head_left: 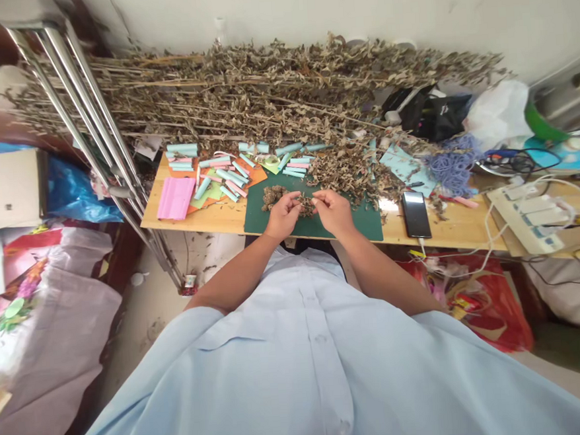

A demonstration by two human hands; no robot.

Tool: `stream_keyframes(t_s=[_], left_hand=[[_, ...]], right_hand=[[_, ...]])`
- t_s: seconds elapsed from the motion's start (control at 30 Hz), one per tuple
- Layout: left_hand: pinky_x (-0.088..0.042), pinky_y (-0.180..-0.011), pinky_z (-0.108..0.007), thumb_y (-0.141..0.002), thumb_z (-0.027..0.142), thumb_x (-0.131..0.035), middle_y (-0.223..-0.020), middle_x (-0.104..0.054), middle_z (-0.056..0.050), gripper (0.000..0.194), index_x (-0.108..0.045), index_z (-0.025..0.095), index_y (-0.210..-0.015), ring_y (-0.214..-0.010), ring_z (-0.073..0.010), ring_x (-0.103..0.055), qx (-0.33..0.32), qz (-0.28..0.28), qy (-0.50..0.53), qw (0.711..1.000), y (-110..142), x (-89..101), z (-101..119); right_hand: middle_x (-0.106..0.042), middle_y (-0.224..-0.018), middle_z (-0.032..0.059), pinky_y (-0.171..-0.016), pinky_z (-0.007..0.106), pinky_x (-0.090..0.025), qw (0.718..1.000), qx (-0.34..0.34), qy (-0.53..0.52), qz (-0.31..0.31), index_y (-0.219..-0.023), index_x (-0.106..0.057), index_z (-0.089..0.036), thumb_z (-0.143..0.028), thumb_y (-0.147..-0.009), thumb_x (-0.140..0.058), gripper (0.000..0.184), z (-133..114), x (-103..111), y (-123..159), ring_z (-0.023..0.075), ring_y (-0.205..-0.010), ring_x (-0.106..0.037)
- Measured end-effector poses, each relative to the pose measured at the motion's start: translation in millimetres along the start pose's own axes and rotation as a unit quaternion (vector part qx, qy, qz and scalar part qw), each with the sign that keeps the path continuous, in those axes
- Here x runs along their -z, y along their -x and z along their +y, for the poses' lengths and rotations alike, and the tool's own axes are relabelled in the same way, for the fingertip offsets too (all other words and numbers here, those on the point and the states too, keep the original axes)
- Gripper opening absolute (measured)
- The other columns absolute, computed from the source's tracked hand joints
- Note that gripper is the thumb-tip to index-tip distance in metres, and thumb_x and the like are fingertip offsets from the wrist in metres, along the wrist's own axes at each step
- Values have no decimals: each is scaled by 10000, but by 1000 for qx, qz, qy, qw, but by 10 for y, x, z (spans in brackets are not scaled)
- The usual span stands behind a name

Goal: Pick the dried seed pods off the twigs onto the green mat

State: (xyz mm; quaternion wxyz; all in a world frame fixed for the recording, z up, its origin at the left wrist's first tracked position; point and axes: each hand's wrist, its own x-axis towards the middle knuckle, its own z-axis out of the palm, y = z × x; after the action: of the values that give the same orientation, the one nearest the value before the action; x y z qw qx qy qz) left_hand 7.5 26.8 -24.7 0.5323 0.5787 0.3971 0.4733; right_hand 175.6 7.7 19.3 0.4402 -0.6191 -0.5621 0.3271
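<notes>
My left hand (283,216) and my right hand (333,213) are held close together low above a green cutting mat (365,229); the fingers of both curl inward and seem to pinch a small bit of crumbled dried leaves (307,206) between them. A small heap of dried leaves (273,195) lies on the mat just beside my left hand; a looser pile of leaf litter (341,174) covers the mat's far edge.

For this fine work, I should keep the pinch low over the mat, so the fragments drop there and not onto the table.

My fingers hide the pinched bit, so I cannot tell how much they hold. Farther out, teal paper rolls (232,175) and a pink paper sheet (176,197) lie on the wooden table (195,214); a black phone (415,214) lies to the right; long dried plant stems (241,88) stretch across the back, and their left ends are partly behind a metal rack (74,107).
</notes>
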Motion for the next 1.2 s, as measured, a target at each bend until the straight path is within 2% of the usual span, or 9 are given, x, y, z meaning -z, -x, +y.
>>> stream_keyframes(t_s=[0.13, 0.23, 0.33, 0.43, 0.7, 1.2], left_hand=[[-486, -618, -219, -905, 247, -582, -867, -667, -30, 405, -573, 144, -1297, -650, -90, -564, 3, 1, -1, 1000, 5, 7, 7], [-485, -628, -224, -901, 264, -598, -847, -655, -22, 397, -581, 150, -1282, -651, -93, -563, 1, 2, -4, 1000, 2, 7, 9], [-500, -668, -241, -890, 280, -619, -841, -656, -22, 406, -582, 150, -1273, -678, -104, -578, -1, -4, 4, 1000, -4, -1, 3], [-513, -712, -255, -873, 286, -641, -859, -667, -30, 429, -579, 149, -1276, -722, -117, -601, 0, -14, 13, 1000, -5, -11, -1], [-524, -757, -273, -869, 237, -623, -863, -672, -35, 426, -575, 128, -1278, -754, -128, -628, -4, -20, 33, 999, -2, -14, 36], [-515, -741, -259, -865, 211, -614, -848, -661, -29, 411, -582, 132, -1267, -753, -124, -620, -9, -25, 24, 999, 0, -15, 43]], right_hand=[[-752, -922, 53, -679, 345, -589, 999, 11, -13, -31, -1048, -674, -206, -420, -882, -591, 282, -130, -3, 65, 181, -692, -694], [-752, -1001, 60, -724, 347, -594, 998, 54, 5, -32, -1076, -677, -214, -404, -841, -660, 303, -181, -16, 102, 185, -770, -699], [-747, -1010, 58, -760, 355, -597, 997, 73, 26, -19, -1090, -679, -221, -353, -855, -631, 274, -149, -37, 101, 189, -813, -702], [-743, -997, 58, -796, 370, -597, 997, 68, 39, -4, -1124, -670, -226, -312, -888, -560, 275, -74, -50, 75, 193, -846, -708], [-730, -951, 42, -818, 382, -585, 996, 66, 45, -27, -1190, -630, -222, -297, -876, -583, 326, 29, -59, 67, 182, -799, -699], [-711, -901, 37, -710, 337, -573, 999, 20, -18, -20, -1142, -600, -213, -324, -847, -582, 315, -69, -68, 65, 168, -716, -675]])
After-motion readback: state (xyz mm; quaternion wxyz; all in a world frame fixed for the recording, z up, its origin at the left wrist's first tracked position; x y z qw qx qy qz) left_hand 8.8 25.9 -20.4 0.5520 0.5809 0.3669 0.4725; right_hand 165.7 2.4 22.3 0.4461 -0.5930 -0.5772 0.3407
